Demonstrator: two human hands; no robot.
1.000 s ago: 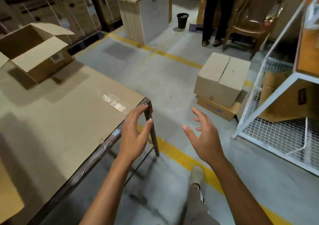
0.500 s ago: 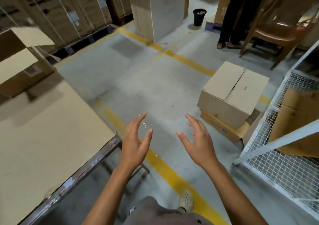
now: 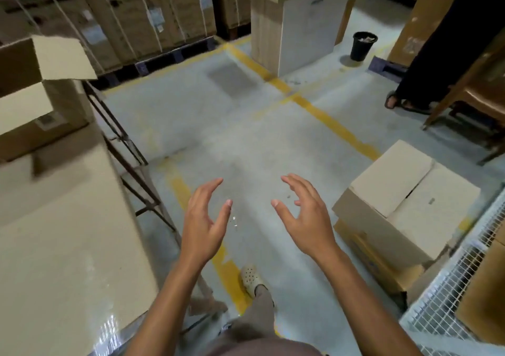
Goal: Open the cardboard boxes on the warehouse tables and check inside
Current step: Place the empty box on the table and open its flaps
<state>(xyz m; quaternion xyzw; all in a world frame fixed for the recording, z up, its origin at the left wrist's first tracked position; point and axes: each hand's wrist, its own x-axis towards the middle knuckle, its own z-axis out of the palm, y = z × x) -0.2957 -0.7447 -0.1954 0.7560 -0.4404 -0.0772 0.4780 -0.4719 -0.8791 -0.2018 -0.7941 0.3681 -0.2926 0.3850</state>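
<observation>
While both hands hang over the grey floor w/ nothing in them, left hand & right hand face each other palms inward, fingers spread, loosely bent, released, a gap between them. Open cardboard box sits on the desk at far left, flaps up, contents can't be told, well apart from both hands. Closed cardboard box stands on the floor at right, atop a flatter box, just beside a white wire rack; near right hand, not touching. Yellow floor line runs btwn desk & boxes; the person's light shoe is below the hands. Bkgd: pale cabinet, black bin beside it, another person's legs, brown chair at right edge
</observation>
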